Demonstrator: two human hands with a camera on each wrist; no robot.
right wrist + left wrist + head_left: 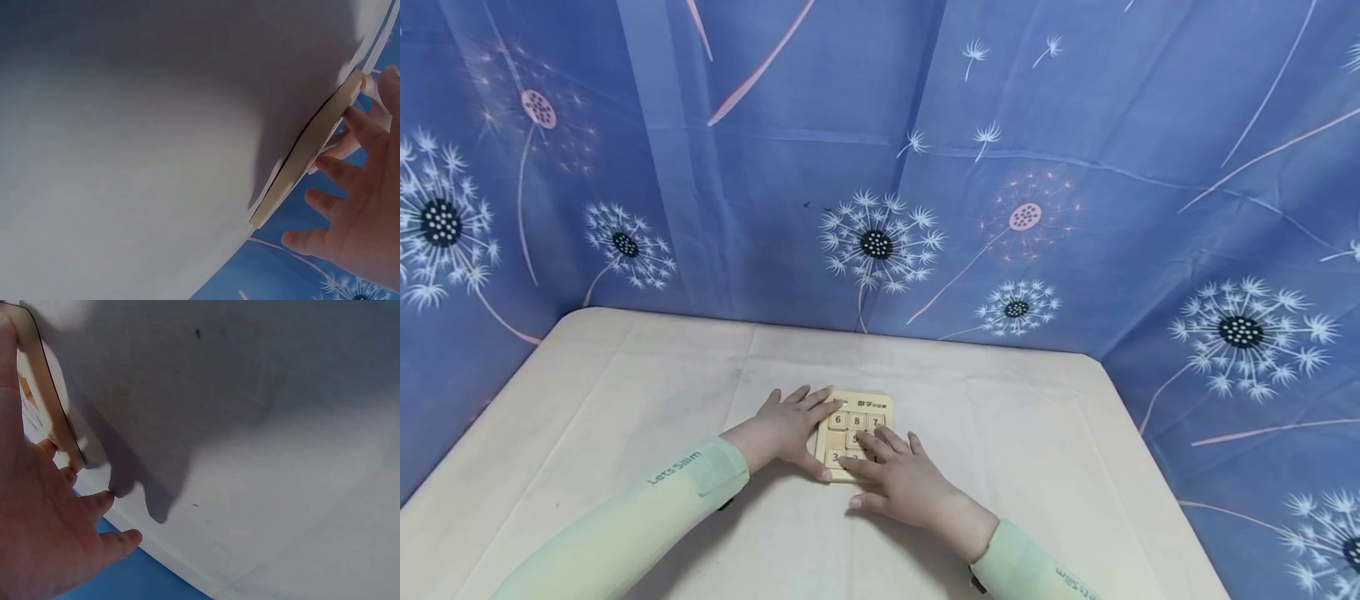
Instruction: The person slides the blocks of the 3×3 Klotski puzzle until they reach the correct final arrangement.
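Pale-yellow rectangular board [837, 440] lies beneath the left hand [790, 429] and right hand [904, 483], fingers spread. Square pale-yellow tiles [857, 422] lead 6, 8, 7; ordering seems unfinished.

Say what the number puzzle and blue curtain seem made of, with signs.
The number puzzle looks like smooth, matt wood, judging by its pale tan colour and thick plain edge, though plastic is possible. The blue curtain seems to be matt printed cloth, shown by its folds and creases.
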